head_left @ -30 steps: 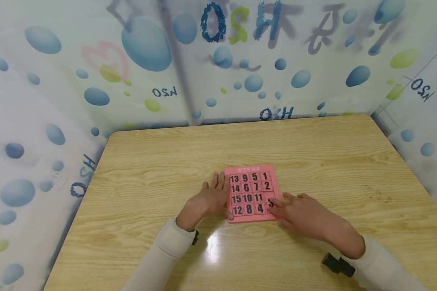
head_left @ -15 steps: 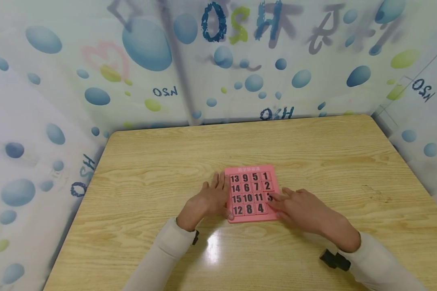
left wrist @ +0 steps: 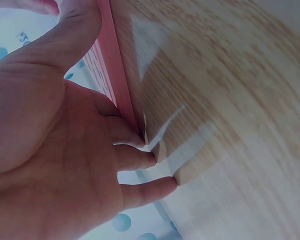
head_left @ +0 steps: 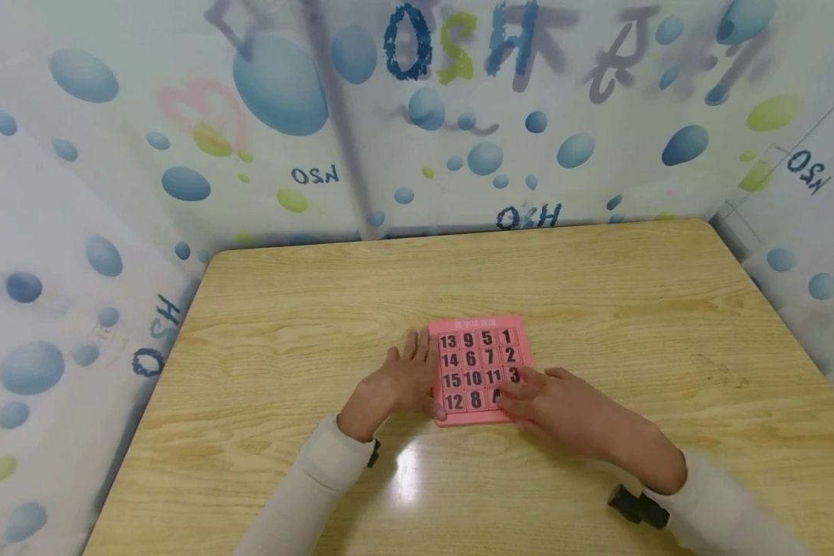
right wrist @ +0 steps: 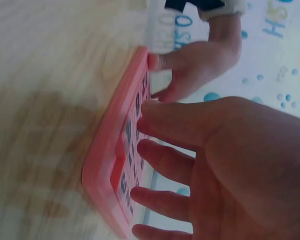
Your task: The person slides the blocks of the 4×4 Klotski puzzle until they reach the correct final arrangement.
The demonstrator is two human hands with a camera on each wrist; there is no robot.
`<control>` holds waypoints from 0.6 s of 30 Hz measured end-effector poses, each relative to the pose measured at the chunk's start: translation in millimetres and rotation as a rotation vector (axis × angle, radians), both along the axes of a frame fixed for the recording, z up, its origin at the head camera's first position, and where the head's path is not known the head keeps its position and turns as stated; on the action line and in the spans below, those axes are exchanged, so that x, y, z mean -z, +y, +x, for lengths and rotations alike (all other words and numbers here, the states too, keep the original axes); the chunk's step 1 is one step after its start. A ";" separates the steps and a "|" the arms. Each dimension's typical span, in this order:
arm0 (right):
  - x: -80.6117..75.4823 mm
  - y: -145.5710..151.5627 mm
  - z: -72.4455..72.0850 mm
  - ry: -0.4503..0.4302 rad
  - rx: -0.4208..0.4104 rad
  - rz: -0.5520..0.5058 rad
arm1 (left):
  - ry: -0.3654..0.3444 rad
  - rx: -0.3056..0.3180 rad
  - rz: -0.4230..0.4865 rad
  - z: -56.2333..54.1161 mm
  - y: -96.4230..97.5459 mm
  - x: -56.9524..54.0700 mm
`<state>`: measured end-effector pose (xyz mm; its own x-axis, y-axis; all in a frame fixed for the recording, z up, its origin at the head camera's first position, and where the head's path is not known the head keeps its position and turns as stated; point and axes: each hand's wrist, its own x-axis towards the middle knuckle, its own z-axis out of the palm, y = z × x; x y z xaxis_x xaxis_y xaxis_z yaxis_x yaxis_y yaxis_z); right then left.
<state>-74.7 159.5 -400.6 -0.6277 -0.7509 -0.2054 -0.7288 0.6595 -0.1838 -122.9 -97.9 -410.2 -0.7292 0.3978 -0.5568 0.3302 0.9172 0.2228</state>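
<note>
A pink sliding number puzzle [head_left: 476, 323] lies flat on the wooden table, its black-numbered tiles facing up. My left hand [head_left: 405, 382] rests along its left edge, fingers extended and thumb at the near-left corner. In the left wrist view those fingers [left wrist: 147, 194] reach down to the tabletop beside the frame. Over the puzzle's near-right part, my right hand [head_left: 566, 405] has its fingertips on the tile marked 4 [head_left: 496, 397], partly covering it. The tile marked 3 [head_left: 514, 374] sits one row up, at the right edge. An empty slot [right wrist: 118, 167] shows red in the right wrist view.
The wooden table [head_left: 306, 309] stretches out on all sides of the puzzle. Behind it and at both sides hangs a white wall covering [head_left: 570, 177] printed with blue and green drops. Small black devices [head_left: 637, 507] are strapped at the wrists.
The 3 tile has slid up one row, away from me, leaving the bottom-right slot vacant. My right fingers have since shifted left and nearer, onto the 4 tile. The left hand stays put.
</note>
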 end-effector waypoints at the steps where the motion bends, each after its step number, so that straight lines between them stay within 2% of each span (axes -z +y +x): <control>1: -0.4 -2.0 1.1 -0.014 -0.004 0.003 | -0.001 -0.001 0.001 0.0 -0.2 0.0; 4: -1.1 -5.9 4.0 -0.021 -0.025 0.041 | 0.000 -0.004 0.003 -0.1 -0.7 -0.7; 8: -1.0 -7.4 5.6 -0.026 -0.007 0.072 | -0.002 -0.008 0.007 -0.4 -1.1 -1.6; 18: -3.8 -2.2 6.4 -0.101 0.063 0.037 | -0.007 -0.011 0.011 -1.0 -1.6 -1.3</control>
<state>-68.3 157.3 -396.8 -0.6485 -0.7012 -0.2962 -0.6646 0.7113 -0.2289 -123.9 -99.5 -409.0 -0.7298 0.3953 -0.5578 0.3180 0.9185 0.2348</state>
